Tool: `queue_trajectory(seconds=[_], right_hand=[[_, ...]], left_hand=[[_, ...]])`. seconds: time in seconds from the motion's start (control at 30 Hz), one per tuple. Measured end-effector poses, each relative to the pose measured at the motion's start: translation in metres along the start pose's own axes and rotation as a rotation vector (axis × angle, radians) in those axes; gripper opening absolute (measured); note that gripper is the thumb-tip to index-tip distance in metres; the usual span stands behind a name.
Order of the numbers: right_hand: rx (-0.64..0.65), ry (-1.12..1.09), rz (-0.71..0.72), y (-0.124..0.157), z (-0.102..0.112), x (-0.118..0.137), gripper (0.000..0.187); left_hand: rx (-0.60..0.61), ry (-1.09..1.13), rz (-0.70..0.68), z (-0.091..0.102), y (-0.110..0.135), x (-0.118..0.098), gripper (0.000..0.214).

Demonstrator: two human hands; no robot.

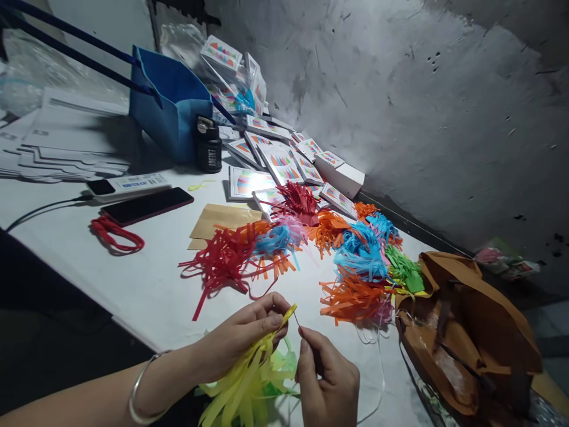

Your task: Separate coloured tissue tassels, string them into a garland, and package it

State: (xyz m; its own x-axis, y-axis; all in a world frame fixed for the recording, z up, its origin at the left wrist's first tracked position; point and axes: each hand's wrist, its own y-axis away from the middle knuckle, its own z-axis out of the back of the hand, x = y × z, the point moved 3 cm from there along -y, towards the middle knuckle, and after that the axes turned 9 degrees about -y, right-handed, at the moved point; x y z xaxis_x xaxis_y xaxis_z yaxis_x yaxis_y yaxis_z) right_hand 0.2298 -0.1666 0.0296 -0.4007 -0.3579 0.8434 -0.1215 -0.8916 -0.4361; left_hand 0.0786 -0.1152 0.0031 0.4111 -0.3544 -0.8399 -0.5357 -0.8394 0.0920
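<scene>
My left hand (pixel 251 332) is closed on the twisted top of a yellow paper tassel (pixel 237 394); its strips hang below the fingers. My right hand (pixel 329 379) pinches a thin needle (pixel 297 319), whose end is close to the tassel's tip; whether it touches cannot be made out. Light green paper strips (pixel 282 367) lie behind and below the yellow ones. On the table to the right, a white string (pixel 381 379) runs down past my right hand. Just beyond my hands are a red tassel (pixel 217 261) and an orange tassel (pixel 351 296).
More blue tassels (pixel 362 249) and a green tassel (pixel 405 270) lie near an open brown bag (pixel 466 332) at the right. Boxes (pixel 280 163) are heaped by the wall. A phone (pixel 149 206), black bottle (pixel 208 145), blue bag (pixel 164 112) and paper stack (pixel 66 136) occupy the left.
</scene>
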Motion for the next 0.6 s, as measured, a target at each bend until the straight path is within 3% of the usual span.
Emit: queue_trajectory(seconds=[0.1,0.23,0.47,0.6], right_hand=[[-0.014,0.028,0.029,0.000,0.000,0.000,0.022],[0.028,0.032,0.075,-0.002,-0.001,0.005,0.023],[0.125,-0.171,-0.339,-0.002,-0.004,-0.001,0.036],[0.100,-0.283,-0.469,0.001,-0.008,-0.006,0.041]], left_hand=[[-0.015,-0.040,-0.005,0.002,0.000,0.000,0.036],[-0.026,-0.255,-0.029,0.005,0.001,-0.005,0.036],[-0.060,-0.405,-0.079,0.008,0.000,-0.016,0.034],[-0.029,-0.363,-0.039,0.005,0.000,-0.011,0.031]])
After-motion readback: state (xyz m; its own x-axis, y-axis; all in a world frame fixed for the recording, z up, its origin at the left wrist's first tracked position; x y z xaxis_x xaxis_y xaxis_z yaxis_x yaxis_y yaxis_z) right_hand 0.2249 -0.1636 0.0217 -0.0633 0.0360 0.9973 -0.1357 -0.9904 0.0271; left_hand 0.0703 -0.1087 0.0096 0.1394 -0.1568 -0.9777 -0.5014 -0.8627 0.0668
